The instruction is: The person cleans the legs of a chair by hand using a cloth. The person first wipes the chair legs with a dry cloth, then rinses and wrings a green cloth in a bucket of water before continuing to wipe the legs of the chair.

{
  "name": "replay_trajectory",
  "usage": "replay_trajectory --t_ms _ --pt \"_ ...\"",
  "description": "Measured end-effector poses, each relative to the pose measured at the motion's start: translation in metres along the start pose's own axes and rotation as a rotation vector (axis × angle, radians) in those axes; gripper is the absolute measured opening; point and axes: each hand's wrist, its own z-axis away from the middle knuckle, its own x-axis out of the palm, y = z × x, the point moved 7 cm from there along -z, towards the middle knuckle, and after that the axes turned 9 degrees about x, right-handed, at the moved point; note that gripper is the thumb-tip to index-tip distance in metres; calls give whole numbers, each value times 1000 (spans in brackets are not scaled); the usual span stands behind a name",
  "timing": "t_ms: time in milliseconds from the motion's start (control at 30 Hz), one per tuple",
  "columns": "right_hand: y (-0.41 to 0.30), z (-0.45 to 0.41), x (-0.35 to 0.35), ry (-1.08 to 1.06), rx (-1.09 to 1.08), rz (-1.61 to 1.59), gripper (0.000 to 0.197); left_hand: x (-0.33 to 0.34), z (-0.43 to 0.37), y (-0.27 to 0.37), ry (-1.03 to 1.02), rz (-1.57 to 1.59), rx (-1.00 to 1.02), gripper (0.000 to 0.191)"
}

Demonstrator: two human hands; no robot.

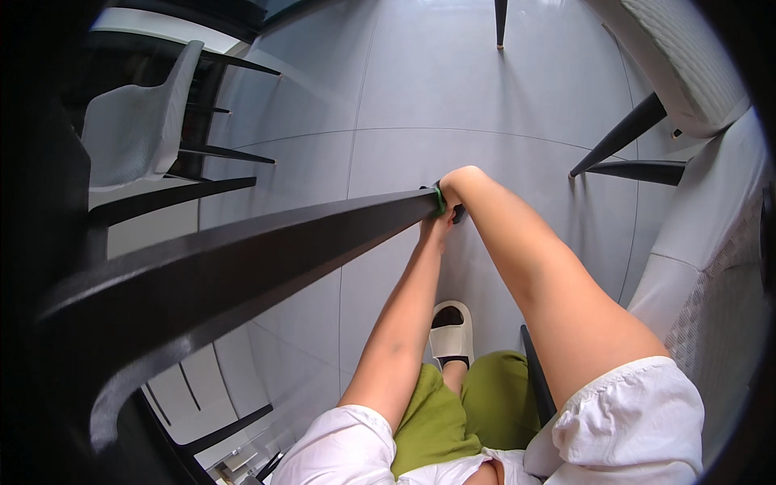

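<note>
A long dark tapering leg (291,233), seemingly of a table, runs from the left rim to the middle of the head view. At its narrow end sits a green band (439,201). My left hand (438,225) reaches up to that end from below. My right hand (448,193) bends down over it from the right, close to the band. Small black parts (459,213) show beside the hands. The fingers of both hands are largely hidden, so their grip cannot be told.
Grey floor tiles (400,157) lie below. A pale chair (130,133) with dark legs stands at the left. Light upholstered seating (685,66) with dark legs (624,136) is at the right. A slipper (451,339) is on my foot below the hands.
</note>
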Motion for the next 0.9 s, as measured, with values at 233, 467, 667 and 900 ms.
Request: replay_trajectory --t_ms 233,467,667,900 --pt "-79 197 -52 -88 203 396 15 6 78 44 -178 172 -6 25" --pt "-58 314 -68 4 195 168 43 30 240 203 -197 86 468 25" --pt "-131 403 -17 10 -803 -800 47 -28 383 292 283 -15 1032 21" --pt "-189 483 35 75 -1343 -1017 49 -46 466 330 216 17 1018 31"
